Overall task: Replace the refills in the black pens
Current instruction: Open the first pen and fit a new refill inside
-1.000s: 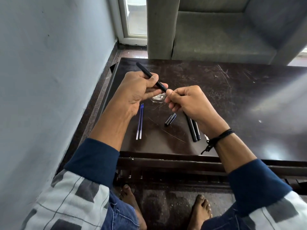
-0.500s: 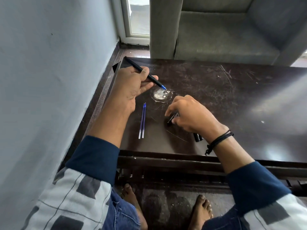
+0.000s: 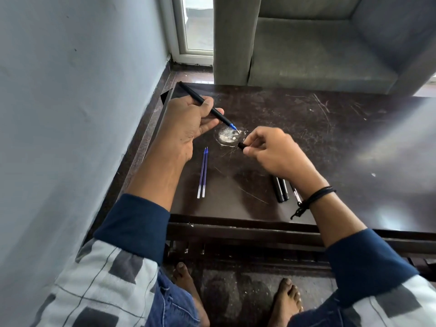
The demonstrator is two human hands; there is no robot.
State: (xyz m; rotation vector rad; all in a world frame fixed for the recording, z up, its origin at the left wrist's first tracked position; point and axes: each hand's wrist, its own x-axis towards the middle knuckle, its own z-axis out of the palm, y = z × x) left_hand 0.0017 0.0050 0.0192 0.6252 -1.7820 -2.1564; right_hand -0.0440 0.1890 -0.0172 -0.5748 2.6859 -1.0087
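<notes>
My left hand (image 3: 188,121) grips a black pen barrel (image 3: 195,99) over the dark table (image 3: 330,142). The barrel slants down to the right and a blue refill tip (image 3: 232,126) sticks out of its lower end. A short way to the right, my right hand (image 3: 271,154) pinches a small black pen cap (image 3: 241,145), open end facing left toward the tip. Two blue refills (image 3: 203,173) lie side by side on the table below my left hand. Two black pens (image 3: 280,190) lie partly hidden under my right wrist.
A round whitish mark (image 3: 227,138) sits on the table under the pen tip. A blue-grey wall (image 3: 70,102) runs close along the left. A grey armchair (image 3: 318,43) stands beyond the table's far edge. My bare feet (image 3: 285,300) rest under the table.
My right hand went down to the table, picked up the cap and lifted it toward the pen tip. The left hand holds the barrel with the blue tip now exposed.
</notes>
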